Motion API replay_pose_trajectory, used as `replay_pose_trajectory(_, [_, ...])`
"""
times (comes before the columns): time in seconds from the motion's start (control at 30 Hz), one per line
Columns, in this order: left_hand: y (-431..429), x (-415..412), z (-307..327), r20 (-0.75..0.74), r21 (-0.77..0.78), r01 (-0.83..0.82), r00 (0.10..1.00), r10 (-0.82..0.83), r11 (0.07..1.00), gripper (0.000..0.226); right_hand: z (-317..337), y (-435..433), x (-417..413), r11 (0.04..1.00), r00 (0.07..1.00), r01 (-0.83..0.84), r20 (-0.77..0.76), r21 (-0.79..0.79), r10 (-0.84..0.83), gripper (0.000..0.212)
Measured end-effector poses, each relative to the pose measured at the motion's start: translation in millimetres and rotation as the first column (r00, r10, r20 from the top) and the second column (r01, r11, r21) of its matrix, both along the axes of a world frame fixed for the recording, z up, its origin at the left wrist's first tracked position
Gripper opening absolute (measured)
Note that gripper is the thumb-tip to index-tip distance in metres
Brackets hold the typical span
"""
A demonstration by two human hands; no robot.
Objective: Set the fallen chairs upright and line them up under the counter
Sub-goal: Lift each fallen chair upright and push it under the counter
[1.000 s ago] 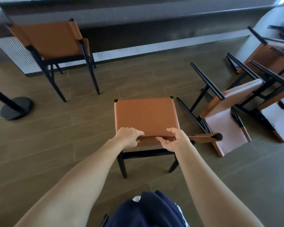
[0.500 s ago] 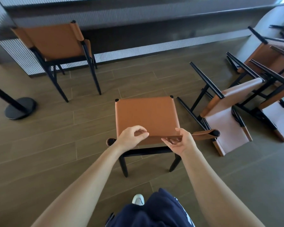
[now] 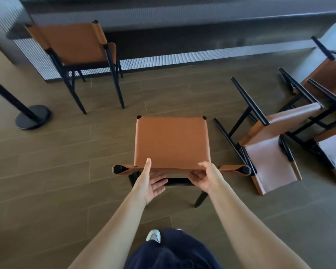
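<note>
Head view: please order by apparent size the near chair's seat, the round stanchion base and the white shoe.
1. near chair's seat
2. stanchion base
3. white shoe, partly hidden by trousers
The base lies farther away, so its true size is unsure.

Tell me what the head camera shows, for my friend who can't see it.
A person's right hand grips the backrest top of an upright brown chair in mid-floor, the left hand open beside it. A second chair stands upright at the counter on the left, and fallen chairs lie on the right.
</note>
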State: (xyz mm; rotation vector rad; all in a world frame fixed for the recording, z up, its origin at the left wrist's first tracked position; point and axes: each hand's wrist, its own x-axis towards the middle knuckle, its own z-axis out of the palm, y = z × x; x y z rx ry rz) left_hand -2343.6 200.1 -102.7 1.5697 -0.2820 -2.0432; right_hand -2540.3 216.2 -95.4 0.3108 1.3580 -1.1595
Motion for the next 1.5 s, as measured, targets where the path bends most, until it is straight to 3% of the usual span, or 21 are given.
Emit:
replay_pose_trajectory(0.2, [-11.4,-19.2,-2.5,-0.082,0.065,-0.299,0.949,0.304,0.952,0.056,-9.6,-1.5,-13.4,0.999,0.996,0.051,0.068,-0.003,-0.05,0.027])
replay_pose_trajectory(0.37, [-21.8,-30.0,-4.9,-0.126,0.093,-0.404,0.902,0.414,0.91,0.044,-14.2,-6.3,-19.9,0.998,0.988,0.042,0.149,-0.056,-0.033,0.018])
replay_pose_trajectory(0.67, [-37.1,-37.7,-3.3,0.075,0.029,-0.365,0.929,0.362,0.931,0.037,-19.5,-17.2,-25.7,0.996,0.983,0.01,0.181,-0.084,0.006,0.013])
replay_pose_trajectory(0.83, [-40.5,-36.1,-1.1,0.055,0.033,-0.38,0.924,0.378,0.924,0.037,-25.4,-18.7,-25.3,0.999,0.987,-0.02,0.158,-0.044,0.026,0.01])
replay_pose_trajectory(0.93, [-45.1,-35.6,-1.6,0.029,0.047,-0.4,0.916,0.399,0.915,0.039,-27.8,-20.5,-24.6,0.999,0.992,-0.006,0.125,-0.036,0.01,0.02])
replay_pose_trajectory(1.1, [-65.6,-39.0,8.0,0.033,0.034,-0.39,0.921,0.389,0.92,0.037,-8.1,-37.9,-27.8,0.99,0.989,0.031,0.149,-0.137,-0.01,0.012])
replay_pose_trajectory(1.3, [-109.5,-45.2,26.5,0.03,0.021,-0.332,0.943,0.331,0.943,0.019,13.4,-78.8,-35.5,0.972,0.99,0.059,0.139,-0.226,-0.028,0.015])
replay_pose_trajectory(1.5, [-147.8,-53.4,40.0,0.01,-0.045,-0.329,0.944,0.33,0.943,0.024,26.1,-118.1,-43.5,0.967,0.992,0.065,0.118,-0.248,-0.036,0.021])
